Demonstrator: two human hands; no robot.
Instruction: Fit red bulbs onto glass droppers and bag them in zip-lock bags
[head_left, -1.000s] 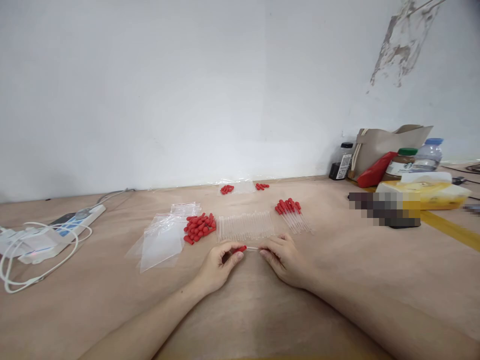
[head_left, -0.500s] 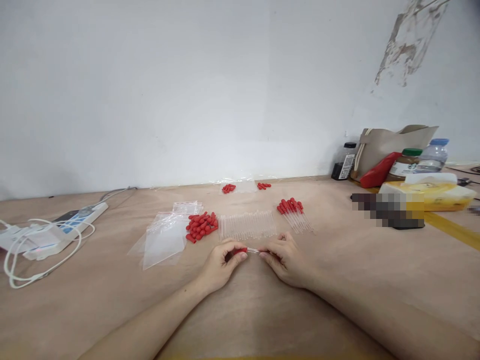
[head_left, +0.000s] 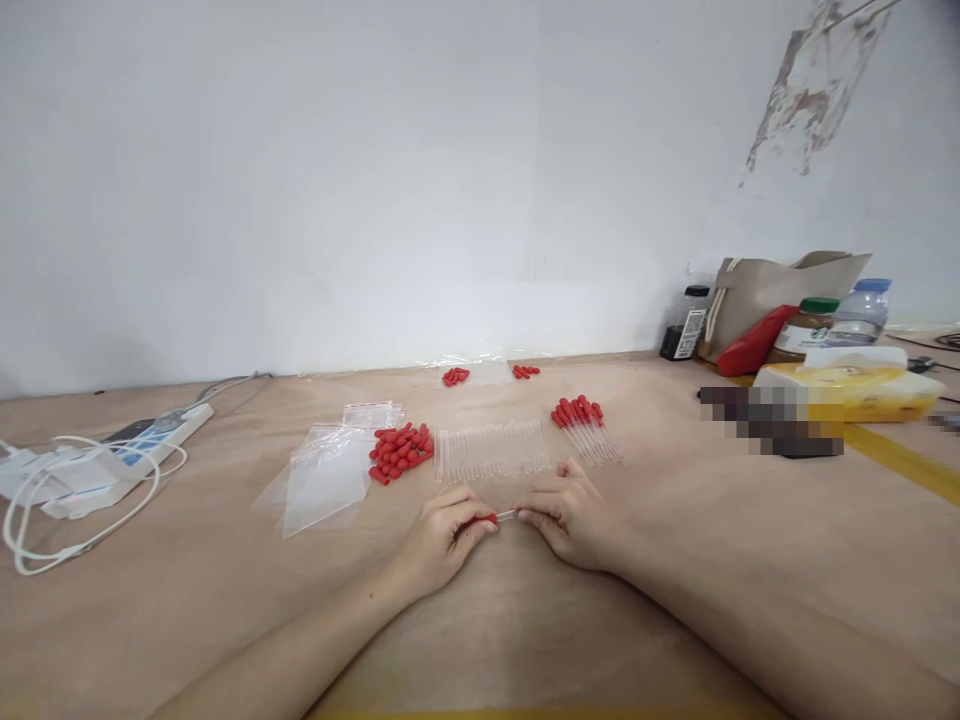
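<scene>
Between finger and thumb, my left hand (head_left: 448, 540) pinches a red rubber dropper bulb (head_left: 490, 518). My right hand (head_left: 566, 518) grips a thin clear dropper tube (head_left: 507, 515), whose left end meets the bulb's mouth; how deep it sits I cannot tell. Beyond my hands lies a row of clear dropper tubes (head_left: 491, 450). Left of the row is a pile of loose red bulbs (head_left: 401, 452). To its right, several droppers with red bulbs fitted (head_left: 583, 425) lie fanned out.
Clear plastic bags (head_left: 326, 485) lie left of the bulb pile. Another clear bag (head_left: 487, 372) with red bulbs by it is near the wall. A power strip (head_left: 127, 460) with white cables stands far left. Bottles (head_left: 684, 325), a grey bag (head_left: 757, 295) and a tissue pack (head_left: 855, 390) occupy the right.
My left hand has come slightly lower and nearer me, with its fingers closed further over the bulb. The tube now slants a little up toward my right hand. The view has shifted slightly.
</scene>
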